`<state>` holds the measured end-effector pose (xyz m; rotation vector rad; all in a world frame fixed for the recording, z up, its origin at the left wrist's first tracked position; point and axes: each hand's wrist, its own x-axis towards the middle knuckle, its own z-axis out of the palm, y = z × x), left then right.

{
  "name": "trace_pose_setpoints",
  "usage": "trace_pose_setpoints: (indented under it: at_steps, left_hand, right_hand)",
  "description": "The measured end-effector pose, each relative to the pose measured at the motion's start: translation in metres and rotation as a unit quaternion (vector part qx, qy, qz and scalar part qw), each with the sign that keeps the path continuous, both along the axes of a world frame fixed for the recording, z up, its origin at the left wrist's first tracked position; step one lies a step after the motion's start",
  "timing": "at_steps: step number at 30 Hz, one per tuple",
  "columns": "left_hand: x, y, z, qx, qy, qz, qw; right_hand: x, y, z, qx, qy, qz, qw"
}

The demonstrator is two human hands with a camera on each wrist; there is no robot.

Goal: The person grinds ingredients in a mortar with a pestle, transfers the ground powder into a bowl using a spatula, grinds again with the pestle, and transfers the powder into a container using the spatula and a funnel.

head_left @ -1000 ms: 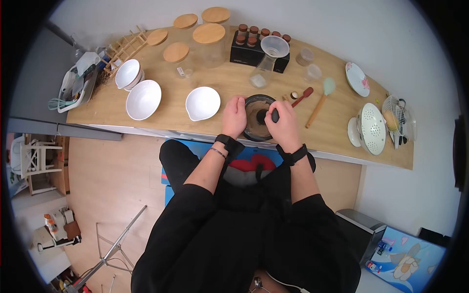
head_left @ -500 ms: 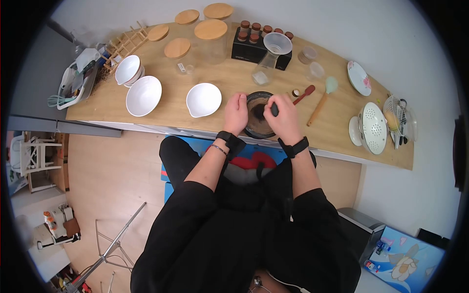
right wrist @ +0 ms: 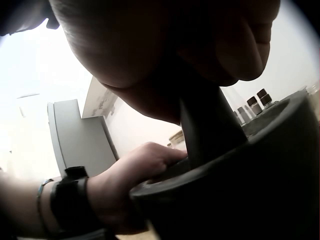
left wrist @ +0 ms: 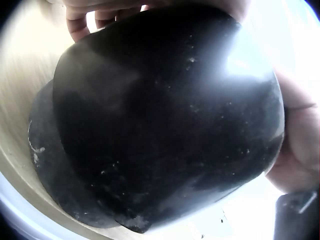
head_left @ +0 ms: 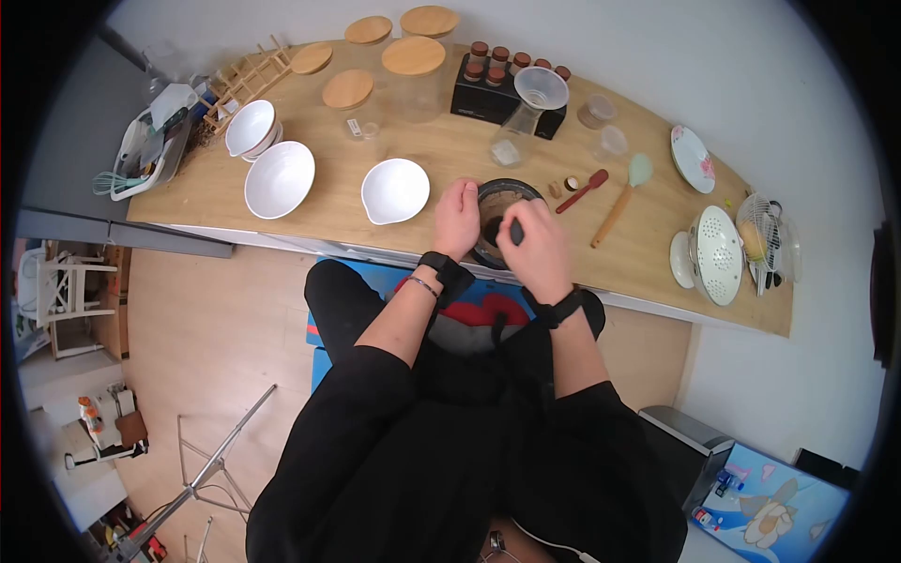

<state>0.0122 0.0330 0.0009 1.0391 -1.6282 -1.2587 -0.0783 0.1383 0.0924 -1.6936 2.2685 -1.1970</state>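
Observation:
A dark mortar [head_left: 508, 182] with brown powder [head_left: 494, 206] inside stands near the counter's front edge. My left hand [head_left: 457, 223] grips its left side; the left wrist view shows curled fingers behind the mortar's dark wall [left wrist: 165, 115]. My right hand [head_left: 541, 250] holds a dark pestle [head_left: 516, 232] upright over the bowl, its top showing beside the thumb. The right wrist view has the fist [right wrist: 160, 50] round the pestle [right wrist: 207, 127], which tilts down into the mortar [right wrist: 240, 195]; its lower end is hidden by the rim.
White bowls [head_left: 396, 191] stand left of the mortar, with lidded jars [head_left: 413, 80] behind. A funnel [head_left: 542, 89] on a glass vessel stands behind the mortar. To its right lie a red spatula [head_left: 584, 191] and a green-headed one [head_left: 612, 216], then a colander [head_left: 717, 255].
My right hand and the pestle top have shifted toward the mortar's near side, and the right hand has turned somewhat. The left hand keeps its grip. The head view has shifted slightly.

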Motion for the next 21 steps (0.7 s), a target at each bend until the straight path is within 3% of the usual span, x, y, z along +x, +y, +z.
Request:
trace_pose_setpoints:
  at_steps: [1,5,12,17,19,21]
  left_hand:
    - [-0.001,0.002,-0.002,-0.002,0.001,0.0,1.0]
    - [-0.001,-0.003,0.001,0.002,0.0,0.0,1.0]
    - [0.0,0.006,0.004,-0.003,-0.008,0.0,1.0]
    - [0.002,0.005,0.005,0.012,-0.005,0.001,1.0]
    - [0.003,0.006,0.004,0.003,-0.006,0.002,1.0]
    - [0.0,0.005,0.003,-0.006,-0.005,0.001,1.0]
  right_hand:
    - [0.006,0.001,0.0,-0.007,0.003,0.026,1.0]
    - [-0.012,-0.008,0.009,-0.047,0.006,-0.007,0.999]
    - [-0.011,0.014,0.093,-0.114,-0.005,-0.052,0.992]
    - [-0.009,0.003,0.042,-0.085,0.057,-0.012,0.995]
    - [-0.006,-0.002,0.012,0.019,0.024,-0.006,1.0]
    - [-0.006,-0.004,0.0,0.037,0.017,-0.008,0.999]
